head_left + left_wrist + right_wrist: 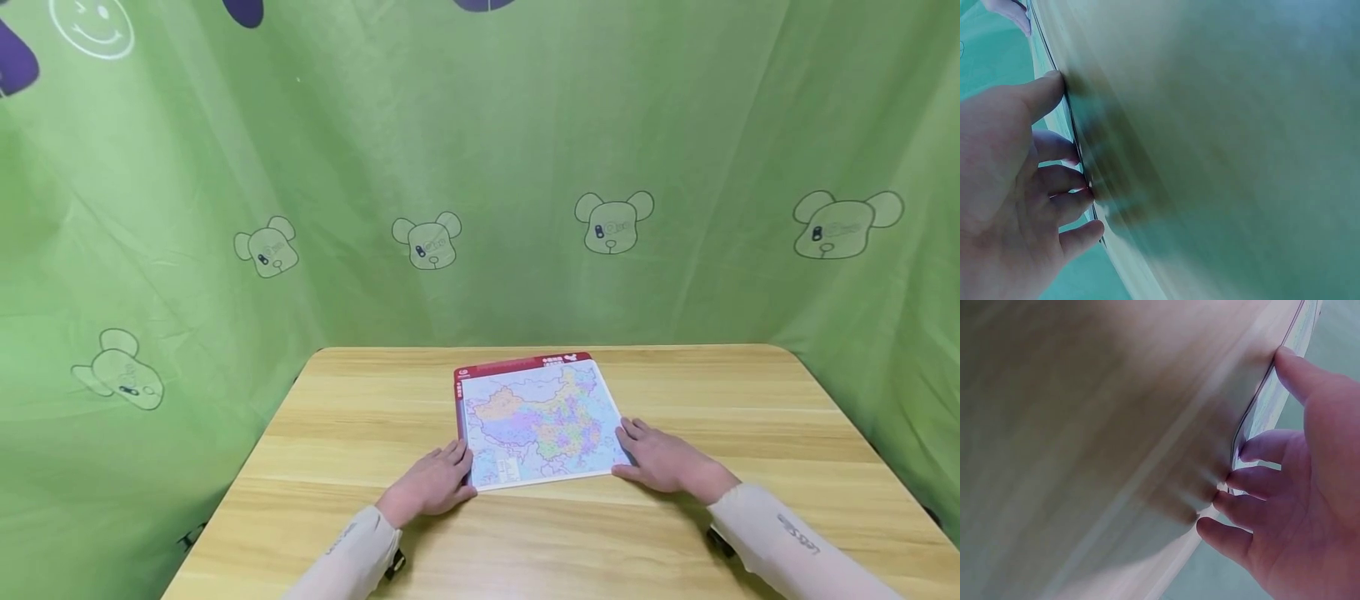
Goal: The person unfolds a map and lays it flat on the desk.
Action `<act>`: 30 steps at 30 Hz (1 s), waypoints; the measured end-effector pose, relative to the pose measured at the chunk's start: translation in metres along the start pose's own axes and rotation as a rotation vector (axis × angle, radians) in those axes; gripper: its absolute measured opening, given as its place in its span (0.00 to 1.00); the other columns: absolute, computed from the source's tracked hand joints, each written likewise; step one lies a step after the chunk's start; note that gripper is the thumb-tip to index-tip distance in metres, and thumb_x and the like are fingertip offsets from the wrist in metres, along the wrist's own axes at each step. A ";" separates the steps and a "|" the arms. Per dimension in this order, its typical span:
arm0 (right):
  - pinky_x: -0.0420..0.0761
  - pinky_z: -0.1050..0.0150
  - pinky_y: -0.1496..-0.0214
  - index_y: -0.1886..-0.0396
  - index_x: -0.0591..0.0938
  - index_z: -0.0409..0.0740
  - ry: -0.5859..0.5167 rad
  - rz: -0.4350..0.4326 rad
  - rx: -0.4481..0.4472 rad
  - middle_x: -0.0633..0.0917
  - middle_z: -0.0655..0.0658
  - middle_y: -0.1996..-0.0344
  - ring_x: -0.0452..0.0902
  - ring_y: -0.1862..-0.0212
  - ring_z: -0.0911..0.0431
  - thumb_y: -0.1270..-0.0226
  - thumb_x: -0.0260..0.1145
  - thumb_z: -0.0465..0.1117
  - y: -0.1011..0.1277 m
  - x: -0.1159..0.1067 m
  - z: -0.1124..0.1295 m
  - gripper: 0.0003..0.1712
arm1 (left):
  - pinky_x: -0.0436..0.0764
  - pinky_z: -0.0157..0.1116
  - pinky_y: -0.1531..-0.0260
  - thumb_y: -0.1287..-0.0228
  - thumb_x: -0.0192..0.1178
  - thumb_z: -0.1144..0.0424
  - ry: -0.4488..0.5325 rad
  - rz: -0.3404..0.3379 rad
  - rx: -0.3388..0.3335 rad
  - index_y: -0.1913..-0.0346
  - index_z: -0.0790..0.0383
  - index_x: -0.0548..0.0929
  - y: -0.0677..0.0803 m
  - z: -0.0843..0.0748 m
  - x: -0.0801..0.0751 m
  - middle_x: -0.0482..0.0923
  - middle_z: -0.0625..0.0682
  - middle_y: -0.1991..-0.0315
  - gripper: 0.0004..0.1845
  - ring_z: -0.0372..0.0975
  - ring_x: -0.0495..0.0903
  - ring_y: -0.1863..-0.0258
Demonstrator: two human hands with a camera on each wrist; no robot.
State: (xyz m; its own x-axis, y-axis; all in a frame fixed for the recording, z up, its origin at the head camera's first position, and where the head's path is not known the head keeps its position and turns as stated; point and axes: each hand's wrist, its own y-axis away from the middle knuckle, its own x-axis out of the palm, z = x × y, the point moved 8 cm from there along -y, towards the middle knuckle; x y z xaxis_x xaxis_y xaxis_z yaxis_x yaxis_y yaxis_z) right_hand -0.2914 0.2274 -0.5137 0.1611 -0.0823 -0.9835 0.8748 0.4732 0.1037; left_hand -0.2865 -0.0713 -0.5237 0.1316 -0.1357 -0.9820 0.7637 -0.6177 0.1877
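A flat map board point(536, 425) with a dark red border along its top and left sides lies slightly turned on the wooden table. Coloured regions and small print cover its face. At its near left corner is my left hand point(435, 479), thumb at the front edge and fingers along the left side. My right hand point(663, 458) touches the near right corner in the same way. Up close, the left wrist view shows the left fingers point(1063, 181) extended with a slight bend against the thin edge. Similarly, the right fingertips point(1229, 478) meet the edge, low at the tabletop.
The wooden table point(360, 400) has rounded far corners. Behind it and on both sides hangs a green curtain point(510, 292) printed with bear heads, close to the table's edges. Light sleeves cover both forearms, with dark wrist devices below them.
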 end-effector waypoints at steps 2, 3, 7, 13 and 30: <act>0.62 0.40 0.36 0.37 0.67 0.23 -0.002 0.003 0.002 0.63 0.24 0.35 0.56 0.34 0.30 0.33 0.56 0.60 0.000 0.001 -0.001 0.43 | 0.59 0.45 0.33 0.29 0.46 0.43 0.000 -0.003 0.000 0.29 0.65 0.60 0.000 0.000 0.000 0.54 0.60 0.28 0.36 0.48 0.53 0.29; 0.62 0.40 0.36 0.37 0.67 0.24 -0.003 0.006 0.004 0.63 0.24 0.35 0.56 0.34 0.31 0.33 0.56 0.60 0.000 0.001 -0.001 0.44 | 0.59 0.45 0.33 0.30 0.46 0.43 0.000 -0.004 0.000 0.29 0.65 0.60 0.000 0.000 0.001 0.54 0.60 0.28 0.36 0.48 0.54 0.29; 0.62 0.40 0.35 0.37 0.67 0.24 -0.005 0.012 0.007 0.63 0.25 0.35 0.56 0.34 0.31 0.33 0.56 0.60 -0.001 0.002 -0.002 0.44 | 0.60 0.45 0.33 0.30 0.46 0.42 -0.004 -0.010 -0.003 0.29 0.64 0.60 -0.001 0.001 0.003 0.54 0.60 0.28 0.36 0.48 0.54 0.30; 0.61 0.40 0.36 0.37 0.67 0.24 -0.008 0.012 0.002 0.63 0.24 0.35 0.56 0.34 0.30 0.33 0.56 0.60 -0.001 0.001 -0.001 0.43 | 0.60 0.45 0.33 0.30 0.45 0.42 -0.003 -0.011 -0.005 0.29 0.64 0.61 -0.001 0.002 0.003 0.54 0.59 0.28 0.36 0.48 0.53 0.29; 0.62 0.40 0.36 0.38 0.67 0.23 0.002 -0.020 -0.010 0.63 0.24 0.36 0.57 0.35 0.30 0.32 0.56 0.59 0.000 0.000 -0.001 0.43 | 0.60 0.45 0.34 0.30 0.45 0.42 -0.003 -0.014 -0.006 0.29 0.64 0.61 0.000 0.000 0.002 0.54 0.60 0.29 0.36 0.48 0.54 0.30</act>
State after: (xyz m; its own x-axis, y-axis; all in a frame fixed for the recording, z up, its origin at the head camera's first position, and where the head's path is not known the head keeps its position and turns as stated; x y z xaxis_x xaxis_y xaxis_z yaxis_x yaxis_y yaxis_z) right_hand -0.2915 0.2286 -0.5141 0.1429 -0.0896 -0.9857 0.8732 0.4802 0.0830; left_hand -0.2859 -0.0715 -0.5255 0.1195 -0.1293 -0.9844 0.7693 -0.6147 0.1741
